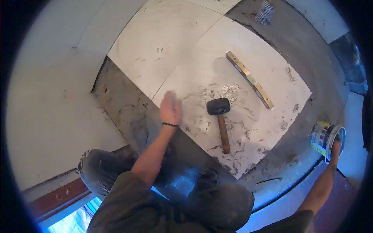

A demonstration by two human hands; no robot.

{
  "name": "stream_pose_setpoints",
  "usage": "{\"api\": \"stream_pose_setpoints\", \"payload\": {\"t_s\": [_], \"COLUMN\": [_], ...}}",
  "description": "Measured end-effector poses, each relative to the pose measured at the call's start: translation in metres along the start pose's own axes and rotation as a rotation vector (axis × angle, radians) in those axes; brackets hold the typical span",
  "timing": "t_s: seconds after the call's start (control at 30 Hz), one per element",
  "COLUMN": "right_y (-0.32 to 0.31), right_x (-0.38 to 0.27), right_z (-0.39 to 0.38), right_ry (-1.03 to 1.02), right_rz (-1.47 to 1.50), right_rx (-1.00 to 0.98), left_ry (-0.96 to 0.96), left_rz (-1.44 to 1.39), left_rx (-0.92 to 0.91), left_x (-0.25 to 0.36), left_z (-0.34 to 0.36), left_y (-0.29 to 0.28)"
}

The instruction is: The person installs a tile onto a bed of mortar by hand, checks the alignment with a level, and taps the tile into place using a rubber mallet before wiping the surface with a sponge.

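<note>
My left hand lies flat with its fingers stretched out at the near edge of a large pale tile, beside the seam with another pale tile. Its fingertips are slightly blurred. Far to the right, my right hand reaches into the mouth of a tilted white bucket with a printed side; its fingers are hidden inside. Between the hands, a rubber mallet with a black head and wooden handle rests on the smeared tile. A yellowish spirit level lies diagonally beyond it.
Grey, rough floor shows in a strip left of the tiles and along their right side. More pale tiles cover the left. At the far end sits a striped object. My dusty knees are close to the near tile corner.
</note>
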State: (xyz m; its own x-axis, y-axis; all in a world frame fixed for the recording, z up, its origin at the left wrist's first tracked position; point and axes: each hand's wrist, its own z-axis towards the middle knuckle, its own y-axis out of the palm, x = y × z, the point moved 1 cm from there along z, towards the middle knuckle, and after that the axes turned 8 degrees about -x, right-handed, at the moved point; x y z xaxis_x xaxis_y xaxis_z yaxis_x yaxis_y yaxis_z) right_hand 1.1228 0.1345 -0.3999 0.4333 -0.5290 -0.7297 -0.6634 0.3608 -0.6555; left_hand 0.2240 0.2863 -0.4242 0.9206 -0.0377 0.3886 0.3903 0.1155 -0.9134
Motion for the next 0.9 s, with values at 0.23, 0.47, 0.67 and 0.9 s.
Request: {"api": "stream_pose_setpoints", "payload": {"t_s": [0.23, 0.47, 0.67, 0.9], "right_y": [-0.026, 0.054, 0.312, 0.562], "right_x": [-0.013, -0.18, -0.36, -0.527], "right_z": [0.008, -0.047, -0.13, -0.141], "right_ry": [0.004, -0.341, -0.34, -0.841], "right_rz": [-0.078, -0.125, 0.285, -0.007], "right_rx": [0.352, 0.314, -0.548, -0.706], "left_ry": [0.111, 0.082, -0.18, -0.671], "left_rz": [-0.129, -0.099, -0.13, -0.516], "left_rx": [-0.3, -0.093, 0.125, 0.402], "left_x": [0.071, 0.049, -0.007, -0.087], "left_z": [-0.012, 0.013, 0.018, 0.021], "left_y": [-0.007, -0.001, 0.006, -0.006]}}
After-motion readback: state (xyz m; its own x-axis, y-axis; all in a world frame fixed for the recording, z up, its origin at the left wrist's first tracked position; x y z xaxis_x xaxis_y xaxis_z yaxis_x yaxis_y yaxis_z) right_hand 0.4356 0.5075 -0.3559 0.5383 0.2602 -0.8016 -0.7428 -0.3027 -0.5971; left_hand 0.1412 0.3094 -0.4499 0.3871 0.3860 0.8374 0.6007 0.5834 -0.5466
